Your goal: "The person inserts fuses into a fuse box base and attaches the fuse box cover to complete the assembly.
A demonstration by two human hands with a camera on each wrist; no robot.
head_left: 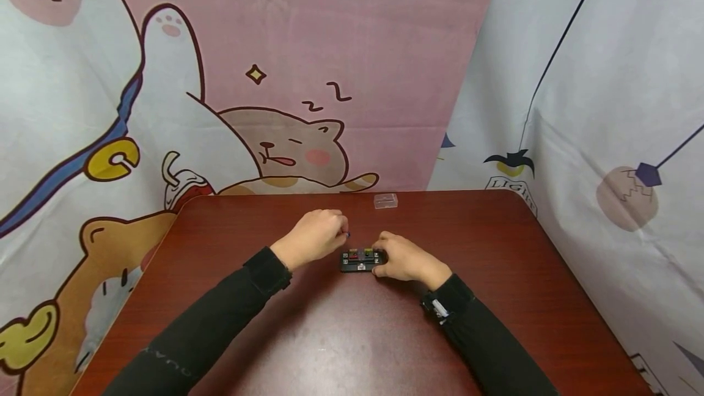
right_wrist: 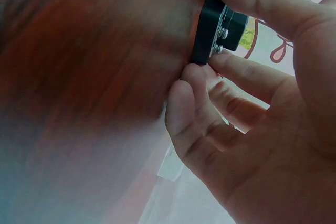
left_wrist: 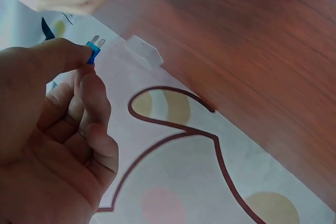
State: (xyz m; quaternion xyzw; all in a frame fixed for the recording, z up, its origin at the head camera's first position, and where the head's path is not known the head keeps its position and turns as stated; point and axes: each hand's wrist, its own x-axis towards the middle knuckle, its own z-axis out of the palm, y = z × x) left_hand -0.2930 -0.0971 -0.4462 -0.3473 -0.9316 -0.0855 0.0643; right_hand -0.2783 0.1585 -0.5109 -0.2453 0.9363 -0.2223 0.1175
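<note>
My left hand (head_left: 315, 234) pinches a small blue blade fuse (left_wrist: 93, 52) between thumb and forefinger. Its two metal prongs point away from the fingertips. In the head view this hand is above and left of a black fuse block (head_left: 352, 267), apart from it. Red and yellow pieces sit along the block's top, and metal screws (right_wrist: 223, 33) show at its end. My right hand (head_left: 406, 258) grips the block's right end, thumb on the near side and fingers on the far side. Part of that end is hidden by the hand.
A clear plastic box (head_left: 385, 201) lies near the far edge of the brown wooden table (head_left: 247, 335). Behind the table hangs a cloth (head_left: 385, 78) printed with cartoon animals, and it also covers the right side.
</note>
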